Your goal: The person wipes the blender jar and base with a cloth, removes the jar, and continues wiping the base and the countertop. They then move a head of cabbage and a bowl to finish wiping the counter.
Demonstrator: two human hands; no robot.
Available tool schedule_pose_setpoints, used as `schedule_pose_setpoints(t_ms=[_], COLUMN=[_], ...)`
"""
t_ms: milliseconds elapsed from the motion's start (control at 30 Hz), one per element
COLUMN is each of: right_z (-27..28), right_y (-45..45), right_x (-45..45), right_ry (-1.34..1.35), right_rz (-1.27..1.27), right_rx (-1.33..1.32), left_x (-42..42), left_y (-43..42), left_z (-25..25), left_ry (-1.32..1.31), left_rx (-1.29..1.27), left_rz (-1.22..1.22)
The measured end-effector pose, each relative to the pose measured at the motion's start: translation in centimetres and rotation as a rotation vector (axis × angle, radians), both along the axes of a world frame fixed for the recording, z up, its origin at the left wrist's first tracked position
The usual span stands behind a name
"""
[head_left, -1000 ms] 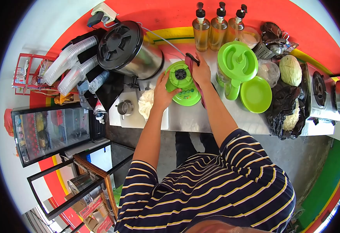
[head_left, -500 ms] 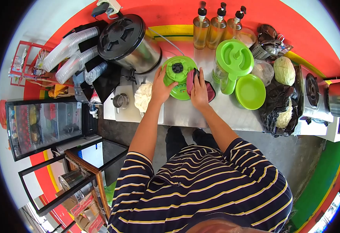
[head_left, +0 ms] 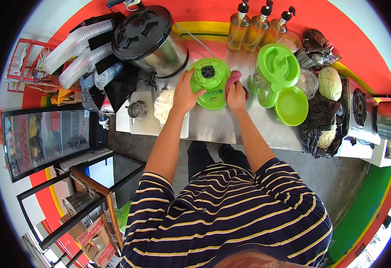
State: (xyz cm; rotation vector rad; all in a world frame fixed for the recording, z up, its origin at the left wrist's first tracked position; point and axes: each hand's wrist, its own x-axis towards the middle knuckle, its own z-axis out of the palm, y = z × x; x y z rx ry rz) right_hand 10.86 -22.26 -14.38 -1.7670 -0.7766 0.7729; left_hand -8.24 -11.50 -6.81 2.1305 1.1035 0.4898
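A green blender base with a black drive coupling on top stands on the steel counter in front of me. My left hand grips it on the left side, thumb laid across its front. My right hand is closed on a dark pink cloth, bunched up at the base's right side. The blender jug, with its green lid and handle, stands to the right of that hand. A green bowl lies beside the jug.
Left on the counter are a white bag, a metal cup and a large steel pot. Pump bottles line the back. On the right are a cabbage, a black bag and a stove.
My right hand has curled around the cloth, which was spread flatter over the base's right side and is now bunched. My left hand stays on the base. The view has shifted slightly.
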Motion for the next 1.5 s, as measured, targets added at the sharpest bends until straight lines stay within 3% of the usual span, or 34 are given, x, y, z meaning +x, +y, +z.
schedule_pose_setpoints(t_ms=[67,133,167,267,367,433,567,633,967,1100,1167,1233,1300,1433,1500], right_z=[3.2,3.9,4.0,4.4,2.6,1.6,1.8,0.7,1.4,3.2,4.5,7.1,7.6,11.8,12.4], right_y=[2.6,5.0,5.1,4.4,0.8,-1.1,-2.9,-3.3,-3.3,-3.4,-3.6,-3.3,-2.8,-1.9,-0.9], right_x=[1.6,2.4,1.8,-0.5,-2.4,-4.4,-8.9,-10.7,-16.8,-16.7,-15.1,-13.8,-12.3,-10.8,-11.6], right_ry=[0.068,-0.166,-0.161,-0.517,-0.667,-0.643,-0.89,-0.635,-0.701,-0.623,-0.453,-0.403,0.045,0.33,0.377], right_rz=[0.026,0.08,0.074,-0.09,-0.083,-0.135,-0.243,-0.326,-0.376,-0.229,0.047,-0.117,-0.251,0.074,0.118], right_rx=[-0.044,0.013,0.001,0.24,0.255,0.221,-0.015,0.001,-0.097,-0.008,0.132,0.098,0.233,0.146,0.148], left_x=[-0.1,0.0,-0.2,0.1,0.2,0.2,0.3,0.1,-0.6,-1.3,-2.0,-3.6,-5.6,-6.1,-5.8], left_y=[0.0,0.1,0.0,0.5,2.0,2.9,3.8,3.9,4.9,5.6,5.5,4.8,3.3,0.3,1.0], left_z=[-0.1,0.1,0.2,0.7,1.1,0.6,1.0,1.1,0.2,-1.0,-1.6,-0.8,1.2,4.1,3.7], left_ry=[-0.011,0.0,0.021,0.109,-0.003,-0.04,0.027,0.055,0.031,-0.066,-0.129,-0.188,-0.226,-0.406,-0.374], left_rx=[0.05,0.047,0.038,0.104,0.046,0.03,0.069,0.079,0.067,0.043,-0.035,-0.111,-0.337,-0.309,-0.615], left_rz=[0.023,0.025,0.021,-0.002,-0.114,-0.176,-0.24,-0.257,-0.298,-0.332,-0.312,-0.285,-0.403,-0.431,-0.22])
